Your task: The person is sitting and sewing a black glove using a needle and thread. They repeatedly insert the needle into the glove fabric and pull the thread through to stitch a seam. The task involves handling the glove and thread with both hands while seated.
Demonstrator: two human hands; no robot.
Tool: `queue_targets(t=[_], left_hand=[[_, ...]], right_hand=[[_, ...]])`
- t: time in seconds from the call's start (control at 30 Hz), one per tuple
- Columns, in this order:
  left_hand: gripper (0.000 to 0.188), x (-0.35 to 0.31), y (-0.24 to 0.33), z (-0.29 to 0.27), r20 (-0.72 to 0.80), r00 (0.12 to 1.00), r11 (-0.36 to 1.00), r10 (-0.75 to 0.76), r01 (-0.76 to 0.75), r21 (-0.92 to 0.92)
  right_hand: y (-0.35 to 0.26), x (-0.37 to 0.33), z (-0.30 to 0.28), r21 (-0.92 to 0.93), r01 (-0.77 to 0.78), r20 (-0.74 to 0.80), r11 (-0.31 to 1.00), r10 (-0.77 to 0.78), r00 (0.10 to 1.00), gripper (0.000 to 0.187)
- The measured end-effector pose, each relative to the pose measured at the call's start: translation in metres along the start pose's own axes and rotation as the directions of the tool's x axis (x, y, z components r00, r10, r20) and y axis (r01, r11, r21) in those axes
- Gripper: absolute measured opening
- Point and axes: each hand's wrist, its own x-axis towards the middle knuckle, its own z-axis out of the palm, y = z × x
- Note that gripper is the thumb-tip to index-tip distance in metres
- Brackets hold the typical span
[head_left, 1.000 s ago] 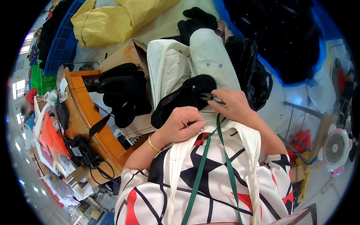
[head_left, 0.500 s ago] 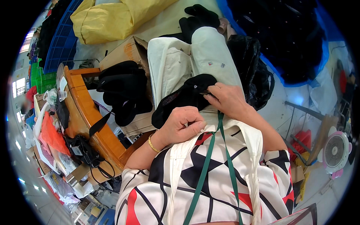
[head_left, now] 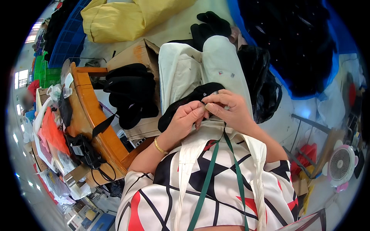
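Note:
Across my lap, on pale trousers, lies a black soft fabric piece [head_left: 180, 104], long and rounded. At its near right edge my left hand [head_left: 185, 120] and my right hand [head_left: 230, 108] meet, both pinched closed, fingertips almost touching. Whatever is between the fingers is too small to make out. Something grey shows at a finger of my right hand, perhaps a ring or a small tool. Part of the black piece is hidden beneath the hands. A gold bracelet circles my left wrist, and green straps [head_left: 210, 181] hang down the front of my patterned top.
Several black padded pieces [head_left: 131, 90] are stacked on a cardboard box [head_left: 133, 54] at my left, beside a wooden stool [head_left: 90, 111]. More black pieces [head_left: 210, 29] lie beyond my knees. To the right are a black plastic bag [head_left: 256, 77], a blue-lined heap [head_left: 285, 42] and a fan [head_left: 342, 163].
My left hand has moved up and forward from my waist to meet the right. The right hand has shifted slightly down from the black piece's edge. The view has tilted a little.

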Motion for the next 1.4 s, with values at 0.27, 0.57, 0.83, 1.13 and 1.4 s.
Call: queue_targets(t=[0.27,0.57,0.83,1.13,1.4], left_hand=[[0.028,0.011,-0.004,-0.018,-0.171,0.961,0.8,0.216,-0.074,0.596],[0.049,0.037,-0.028,-0.025,-0.342,0.918,0.973,-0.203,0.229,0.037],[0.008,0.026,-0.01,-0.027,-0.312,0.947,0.987,0.074,-0.024,0.159],[0.017,-0.01,0.022,-0.036,-0.274,0.897,0.922,0.347,-0.273,0.274],[0.027,-0.016,0.011,-0.032,-0.185,0.862,0.671,0.473,-0.216,0.709]], right_hand=[[0.013,0.014,0.0,0.735,-0.255,0.115,0.628,0.255,0.96,0.02],[0.042,0.015,-0.06,0.064,-0.138,-0.262,0.988,0.15,0.953,0.014],[0.038,0.031,-0.006,-0.463,-0.04,-0.145,0.886,-0.031,0.989,0.03],[-0.011,0.027,0.016,-0.661,0.149,0.022,0.735,-0.181,0.983,0.035],[-0.039,0.035,0.044,-0.689,0.379,0.082,0.618,-0.454,0.887,0.025]])
